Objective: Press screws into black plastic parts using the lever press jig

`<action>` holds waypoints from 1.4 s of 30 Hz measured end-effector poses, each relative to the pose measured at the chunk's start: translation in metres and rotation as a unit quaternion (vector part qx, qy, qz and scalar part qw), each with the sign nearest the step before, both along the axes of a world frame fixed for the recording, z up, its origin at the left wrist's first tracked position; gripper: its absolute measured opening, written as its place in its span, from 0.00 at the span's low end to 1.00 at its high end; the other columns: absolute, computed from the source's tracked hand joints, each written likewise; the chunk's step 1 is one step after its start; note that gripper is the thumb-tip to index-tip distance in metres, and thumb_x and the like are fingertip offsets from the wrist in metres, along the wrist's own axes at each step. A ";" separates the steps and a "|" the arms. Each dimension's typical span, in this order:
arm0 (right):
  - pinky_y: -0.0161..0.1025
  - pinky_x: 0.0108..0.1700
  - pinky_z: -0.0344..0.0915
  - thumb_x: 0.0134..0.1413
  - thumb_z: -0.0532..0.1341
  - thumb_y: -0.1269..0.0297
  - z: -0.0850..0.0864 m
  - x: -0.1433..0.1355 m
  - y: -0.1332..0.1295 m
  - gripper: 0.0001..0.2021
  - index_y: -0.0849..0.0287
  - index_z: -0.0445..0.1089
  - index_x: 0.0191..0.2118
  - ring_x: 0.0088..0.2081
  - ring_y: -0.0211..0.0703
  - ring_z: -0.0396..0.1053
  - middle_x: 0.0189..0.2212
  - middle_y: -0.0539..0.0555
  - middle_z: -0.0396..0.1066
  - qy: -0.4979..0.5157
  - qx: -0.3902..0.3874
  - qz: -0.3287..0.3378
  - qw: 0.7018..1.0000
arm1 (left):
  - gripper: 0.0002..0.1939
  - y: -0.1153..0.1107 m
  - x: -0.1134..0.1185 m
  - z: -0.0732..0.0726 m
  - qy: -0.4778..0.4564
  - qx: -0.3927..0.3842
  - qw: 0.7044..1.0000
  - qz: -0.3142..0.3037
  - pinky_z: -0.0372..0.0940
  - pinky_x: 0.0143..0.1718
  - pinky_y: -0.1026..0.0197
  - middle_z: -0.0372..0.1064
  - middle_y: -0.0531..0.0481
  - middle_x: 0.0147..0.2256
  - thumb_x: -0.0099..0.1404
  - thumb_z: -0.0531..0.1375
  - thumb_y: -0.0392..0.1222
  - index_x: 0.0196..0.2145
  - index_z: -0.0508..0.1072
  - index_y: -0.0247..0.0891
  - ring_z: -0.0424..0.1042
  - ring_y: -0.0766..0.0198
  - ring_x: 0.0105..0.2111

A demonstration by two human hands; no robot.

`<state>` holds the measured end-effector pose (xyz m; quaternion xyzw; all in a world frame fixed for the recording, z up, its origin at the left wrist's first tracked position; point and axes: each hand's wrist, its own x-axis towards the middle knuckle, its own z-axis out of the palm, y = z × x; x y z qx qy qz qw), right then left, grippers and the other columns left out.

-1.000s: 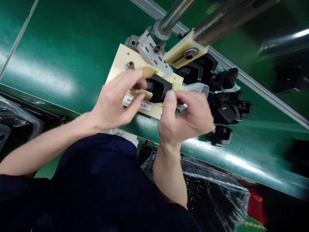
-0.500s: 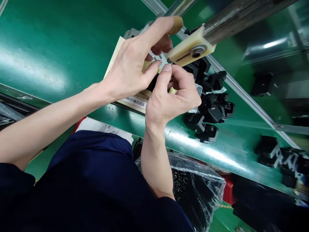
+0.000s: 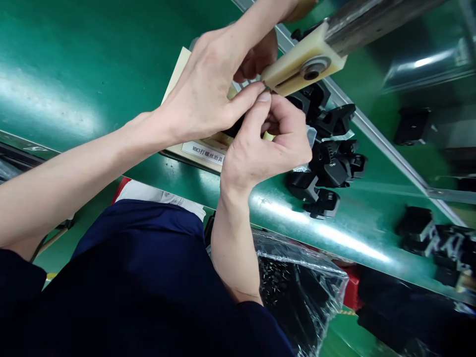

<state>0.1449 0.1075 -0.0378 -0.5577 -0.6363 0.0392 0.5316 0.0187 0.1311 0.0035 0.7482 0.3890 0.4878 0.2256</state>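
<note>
My left hand [image 3: 215, 84] arches over a cream fixture board [image 3: 178, 74] with a printed label [image 3: 204, 152]. Its thumb tip meets my right fingertips, and its index finger stretches toward the metal bar. My right hand [image 3: 266, 144] pinches at the lower tip of a cream slotted block [image 3: 305, 62]; whatever is between thumb and index finger is too small to make out. The block is fixed to a dark metal bar [image 3: 375, 22] and has a round washer and bolt on its side. My hands hide most of what lies on the fixture.
Several black plastic parts [image 3: 334, 166] lie on the green table [image 3: 44, 64] right of my hands, and more [image 3: 416, 230] stand farther right. A metal rail [image 3: 394, 153] crosses behind them. Below the table edge, a plastic-lined box [image 3: 308, 292] holds small dark pieces.
My left thumb has moved right to my right fingertips, and its index finger reaches farther up and right. My right hand still pinches at the block's tip. The view has shifted slightly.
</note>
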 end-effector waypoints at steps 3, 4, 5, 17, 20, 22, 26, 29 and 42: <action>0.41 0.34 0.63 0.62 0.49 0.44 0.003 -0.006 0.000 0.25 0.60 0.73 0.32 0.36 0.44 0.73 0.29 0.50 0.68 0.010 0.031 -0.060 0.998 | 0.27 0.003 0.001 -0.003 0.018 0.030 0.999 0.007 0.68 0.37 0.57 0.70 0.49 0.35 0.58 0.49 0.35 0.54 0.62 0.22 0.73 0.65 0.36; 0.42 0.35 0.63 0.62 0.50 0.44 0.004 -0.008 -0.001 0.25 0.60 0.72 0.31 0.35 0.43 0.73 0.27 0.49 0.67 0.008 0.039 -0.074 0.996 | 0.27 0.003 0.002 -0.005 0.013 0.039 0.999 0.013 0.68 0.37 0.59 0.71 0.49 0.35 0.58 0.49 0.35 0.54 0.62 0.21 0.72 0.66 0.35; 0.42 0.35 0.64 0.62 0.50 0.45 0.004 -0.008 -0.001 0.24 0.59 0.71 0.30 0.35 0.41 0.73 0.27 0.49 0.66 0.001 0.044 -0.080 0.996 | 0.27 0.003 0.002 -0.006 0.002 0.050 0.999 0.019 0.68 0.37 0.61 0.71 0.50 0.35 0.58 0.48 0.35 0.54 0.63 0.22 0.72 0.67 0.34; 0.43 0.38 0.66 0.66 0.48 0.47 0.006 0.002 -0.001 0.23 0.59 0.70 0.31 0.34 0.41 0.72 0.28 0.50 0.66 -0.076 -0.005 -0.080 0.994 | 0.22 0.000 0.007 -0.007 0.005 0.028 0.999 0.037 0.70 0.36 0.60 0.71 0.52 0.35 0.61 0.50 0.39 0.53 0.66 0.36 0.75 0.64 0.34; 0.43 0.38 0.67 0.66 0.49 0.48 0.005 0.004 -0.001 0.22 0.60 0.70 0.32 0.34 0.41 0.72 0.27 0.51 0.66 -0.076 -0.024 -0.073 0.994 | 0.22 -0.001 0.006 -0.007 -0.005 0.030 0.999 0.038 0.70 0.37 0.59 0.71 0.51 0.35 0.62 0.50 0.39 0.54 0.65 0.32 0.75 0.64 0.35; 0.44 0.39 0.68 0.67 0.49 0.49 0.003 0.006 0.000 0.22 0.60 0.70 0.33 0.34 0.42 0.72 0.28 0.51 0.66 -0.065 -0.054 -0.048 0.995 | 0.22 -0.002 0.005 -0.009 -0.028 0.045 0.998 0.037 0.70 0.37 0.60 0.71 0.52 0.34 0.63 0.51 0.38 0.54 0.64 0.29 0.75 0.65 0.35; 0.46 0.40 0.67 0.67 0.47 0.48 -0.001 0.007 0.001 0.23 0.60 0.70 0.34 0.34 0.42 0.72 0.27 0.51 0.66 -0.054 -0.068 -0.036 0.996 | 0.22 0.000 0.003 -0.011 -0.045 0.055 0.997 0.015 0.69 0.38 0.62 0.72 0.51 0.33 0.61 0.53 0.35 0.53 0.66 0.28 0.75 0.65 0.36; 0.47 0.40 0.67 0.66 0.47 0.45 0.002 0.006 0.001 0.24 0.59 0.69 0.33 0.36 0.44 0.72 0.27 0.50 0.65 -0.054 -0.044 -0.056 0.996 | 0.24 0.002 0.002 -0.011 -0.037 0.056 0.997 0.022 0.69 0.37 0.61 0.71 0.50 0.31 0.59 0.54 0.35 0.53 0.66 0.24 0.75 0.63 0.35; 0.43 0.40 0.61 0.60 0.60 0.55 0.037 0.019 0.001 0.16 0.58 0.64 0.24 0.28 0.36 0.64 0.22 0.46 0.60 -0.066 -0.053 0.023 0.996 | 0.18 0.005 -0.001 -0.002 0.075 0.029 0.997 0.021 0.67 0.43 0.51 0.70 0.50 0.38 0.61 0.52 0.42 0.49 0.68 0.37 0.75 0.55 0.41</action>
